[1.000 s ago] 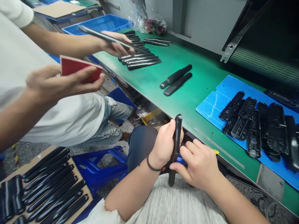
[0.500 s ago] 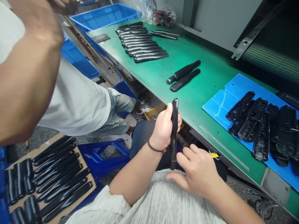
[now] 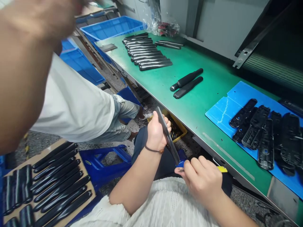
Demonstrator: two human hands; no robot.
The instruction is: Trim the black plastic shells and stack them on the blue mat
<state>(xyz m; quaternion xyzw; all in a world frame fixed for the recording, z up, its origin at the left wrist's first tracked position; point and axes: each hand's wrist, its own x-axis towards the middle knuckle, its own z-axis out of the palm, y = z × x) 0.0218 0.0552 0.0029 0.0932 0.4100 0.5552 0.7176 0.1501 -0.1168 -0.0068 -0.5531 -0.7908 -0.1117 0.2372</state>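
gripping tilted slim black plastic shell (image 3: 166,135) in left hand (image 3: 155,134), pinching small blue-handled tool (image 3: 181,164) in right hand (image 3: 203,181) at its lower tip; likely edge-trimming, calling for steady pressure.

- the left hand (image 3: 156,134) grips a long black handle piece (image 3: 168,138), held tilted over the lap.
- the right hand (image 3: 202,179) pinches a small blue tool (image 3: 181,164), its tip touching the piece's lower end.
- the green table (image 3: 163,85) bears two loose black handles (image 3: 187,82) and a blue sheet (image 3: 224,108) of black shells (image 3: 260,132).
- a co-worker's blurred arm (image 3: 26,69) fills the upper left.
- more black handles lie on cardboard (image 3: 88,195), lower left.
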